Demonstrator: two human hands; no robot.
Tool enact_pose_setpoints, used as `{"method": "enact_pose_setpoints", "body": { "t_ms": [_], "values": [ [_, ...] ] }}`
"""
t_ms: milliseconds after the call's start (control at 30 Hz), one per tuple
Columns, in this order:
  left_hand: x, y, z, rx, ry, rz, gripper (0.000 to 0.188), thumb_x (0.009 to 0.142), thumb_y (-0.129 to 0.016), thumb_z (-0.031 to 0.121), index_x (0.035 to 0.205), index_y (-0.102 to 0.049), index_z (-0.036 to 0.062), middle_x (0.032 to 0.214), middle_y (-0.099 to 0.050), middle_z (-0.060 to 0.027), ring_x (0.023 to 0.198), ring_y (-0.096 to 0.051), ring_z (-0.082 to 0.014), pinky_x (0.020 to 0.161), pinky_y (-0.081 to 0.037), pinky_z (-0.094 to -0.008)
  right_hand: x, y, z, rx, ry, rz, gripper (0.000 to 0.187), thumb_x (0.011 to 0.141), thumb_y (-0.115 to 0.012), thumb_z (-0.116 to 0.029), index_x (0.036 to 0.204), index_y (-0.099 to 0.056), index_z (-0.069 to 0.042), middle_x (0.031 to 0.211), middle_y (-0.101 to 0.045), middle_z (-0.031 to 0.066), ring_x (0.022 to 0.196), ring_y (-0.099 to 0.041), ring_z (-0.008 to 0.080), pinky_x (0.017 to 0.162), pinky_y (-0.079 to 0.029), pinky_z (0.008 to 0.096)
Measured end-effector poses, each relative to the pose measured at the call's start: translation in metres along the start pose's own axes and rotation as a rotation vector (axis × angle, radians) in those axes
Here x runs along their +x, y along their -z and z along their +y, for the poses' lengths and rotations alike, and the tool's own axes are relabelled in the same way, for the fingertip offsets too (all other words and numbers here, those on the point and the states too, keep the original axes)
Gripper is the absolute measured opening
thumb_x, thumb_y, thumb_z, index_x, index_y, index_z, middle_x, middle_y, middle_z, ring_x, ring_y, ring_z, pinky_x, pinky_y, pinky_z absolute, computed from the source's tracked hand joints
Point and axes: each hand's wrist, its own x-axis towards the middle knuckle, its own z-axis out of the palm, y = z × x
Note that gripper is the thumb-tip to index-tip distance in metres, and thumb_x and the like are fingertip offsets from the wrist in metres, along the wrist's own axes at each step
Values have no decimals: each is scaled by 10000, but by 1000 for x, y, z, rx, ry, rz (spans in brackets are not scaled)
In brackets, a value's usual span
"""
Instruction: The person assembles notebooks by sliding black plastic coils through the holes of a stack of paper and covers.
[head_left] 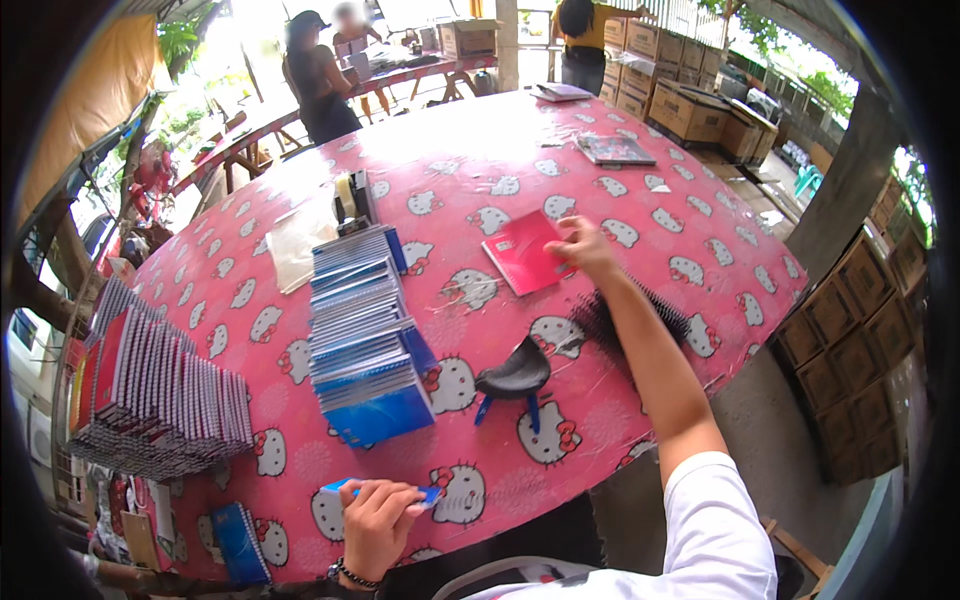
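My left hand [378, 520], near the table's front edge, is closed on a blue notebook [430, 496] seen nearly edge-on; most of it is hidden under my fingers. A faint spiral coil seems to run rightward from it. Farther out, my right hand [588, 246] pinches the right edge of a red notebook [522, 255]. Below my right forearm lies a heap of black spiral coils [655, 318], partly covered by the arm. Between my hands stands a small black curved dish [515, 374] on blue legs. A long row of blue spiral notebooks [365, 340] leans left of centre.
Tall stacks of spiral notebooks [165, 400] stand at the left, with a blue notebook [240, 543] before them. Behind the blue row are a tape dispenser [350, 200] and a pale sheet [290, 250]. A wrapped stack [615, 150] lies far right. Cartons [850, 340] line the right; people stand beyond.
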Motion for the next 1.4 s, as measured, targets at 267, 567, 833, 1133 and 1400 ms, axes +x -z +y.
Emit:
{"method": "enact_pose_setpoints", "body": {
  "t_ms": [267, 567, 833, 1133, 1400],
  "values": [
    [-8, -1, -8, -26, -81, 44, 256, 775, -708, 174, 1008, -620, 116, 937, -670, -10, 858, -624, -182, 842, -352, -351, -106, -73, -6, -773, 402, -39, 691, 722, -734, -486, 1235, -511, -82, 1221, -504, 161, 1116, -480, 359, 906, -419, 500],
    [-5, -4, -12, -34, -116, 54, 291, 755, -728, 273, 998, -645, 138, 911, -674, 9, 860, -619, -175, 896, -324, -393, -175, -83, -12, -871, 242, -139, 608, 682, -733, -580, 1156, -612, -219, 1417, -314, 306, 1270, -375, 443, 1030, -336, 513],
    [-27, -5, -15, -4, 1, 153, 203, 629, -786, 232, 764, -657, 154, 761, -629, 39, 830, -589, -164, 945, -258, -438, -250, -116, -40, 531, 193, -1009, 423, 782, -728, -419, 1047, -690, -90, 1299, -514, 171, 1174, -502, 266, 967, -387, 397],
    [-28, -9, -16, -53, 48, 187, 535, 560, -817, 196, 1050, -611, 138, 737, -651, 55, 753, -601, -150, 952, -271, -429, -250, -129, -54, 393, 157, -1023, 376, 801, -705, -360, 997, -698, -39, 1309, -512, 201, 1185, -507, 296, 967, -398, 406],
    [-31, -14, -15, 2, 48, 255, 796, 586, -843, 271, 1272, -478, 99, 715, -645, 64, 728, -602, -139, 982, -265, -440, -241, -137, -53, -100, 255, -902, 435, 807, -698, -422, 1019, -685, -42, 1295, -532, 156, 1162, -515, 252, 968, -399, 374]
  ]
}}
